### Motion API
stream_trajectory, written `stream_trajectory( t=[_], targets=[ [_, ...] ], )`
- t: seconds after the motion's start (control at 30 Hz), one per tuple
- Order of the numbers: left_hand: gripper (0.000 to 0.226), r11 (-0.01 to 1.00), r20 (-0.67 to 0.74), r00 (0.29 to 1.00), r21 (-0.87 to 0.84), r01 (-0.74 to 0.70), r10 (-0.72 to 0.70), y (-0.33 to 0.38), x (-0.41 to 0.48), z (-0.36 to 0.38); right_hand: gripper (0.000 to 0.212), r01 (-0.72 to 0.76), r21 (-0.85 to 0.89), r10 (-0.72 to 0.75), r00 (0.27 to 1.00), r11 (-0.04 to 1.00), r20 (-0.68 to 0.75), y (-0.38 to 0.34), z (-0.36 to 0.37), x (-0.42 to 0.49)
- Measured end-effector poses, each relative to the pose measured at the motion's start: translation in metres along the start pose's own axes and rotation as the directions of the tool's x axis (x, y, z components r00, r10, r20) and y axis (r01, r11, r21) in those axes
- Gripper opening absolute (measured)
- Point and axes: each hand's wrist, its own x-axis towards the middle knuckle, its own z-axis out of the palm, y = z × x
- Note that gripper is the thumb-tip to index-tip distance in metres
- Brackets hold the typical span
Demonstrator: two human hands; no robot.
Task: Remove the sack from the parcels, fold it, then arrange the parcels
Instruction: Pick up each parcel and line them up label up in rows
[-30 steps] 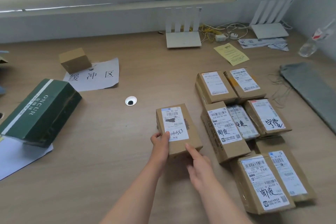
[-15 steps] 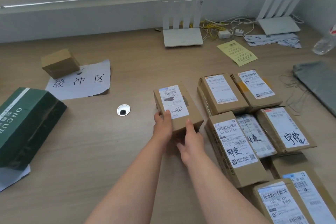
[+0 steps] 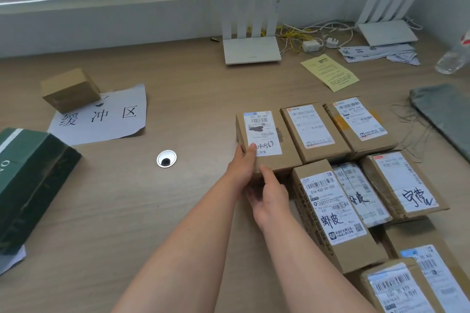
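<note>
A brown parcel (image 3: 269, 145) with a white label lies on the wooden table, its right side against the back-row parcel (image 3: 314, 132). My left hand (image 3: 241, 168) grips its near left corner, thumb on the label. My right hand (image 3: 269, 198) presses its fingers against the near end. Several more labelled parcels (image 3: 335, 213) lie in rows to the right and toward me. The folded grey sack (image 3: 447, 119) lies flat at the right edge.
A green box (image 3: 28, 185) lies at the left, with a small brown box (image 3: 70, 90) on a lettered paper sheet (image 3: 101, 117) behind it. Two white routers (image 3: 250, 51), cables, a yellow leaflet (image 3: 330, 72) and a plastic bottle (image 3: 452, 58) line the back. A metal grommet (image 3: 166, 159) sits mid-table.
Both hands have carried the parcel away from me and to the right, setting it beside the back row of parcels. My right hand moved from its side to its near end.
</note>
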Motion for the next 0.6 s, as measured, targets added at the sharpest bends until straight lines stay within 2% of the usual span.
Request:
stream_trajectory(
  t=[0.17,0.23,0.4,0.5,0.6],
  targets=[
    [0.104,0.996,-0.001,0.997,0.044,0.081,-0.081,-0.001,-0.013,-0.002,0.054,0.001,-0.040,-0.002,1.000,0.999,-0.007,0.007,-0.002,-0.005],
    [0.092,0.997,-0.022,0.998,0.048,0.063,-0.062,-0.006,-0.033,-0.007,0.047,-0.005,-0.086,0.004,1.000,0.996,-0.004,0.013,-0.003,-0.016],
    [0.044,0.998,-0.077,0.997,-0.061,-0.020,0.015,-0.046,-0.085,-0.043,0.024,0.006,-0.154,0.000,0.999,0.988,0.042,0.049,-0.011,-0.056],
    [0.047,0.993,-0.121,0.992,-0.109,-0.040,0.026,-0.059,-0.117,-0.074,0.016,-0.002,-0.211,0.021,0.996,0.977,0.090,0.077,-0.008,-0.071],
    [0.051,0.985,-0.184,0.980,-0.135,-0.106,0.080,-0.057,-0.140,-0.117,0.030,0.004,-0.287,0.049,0.983,0.958,0.177,0.098,0.011,-0.083]
  ],
)
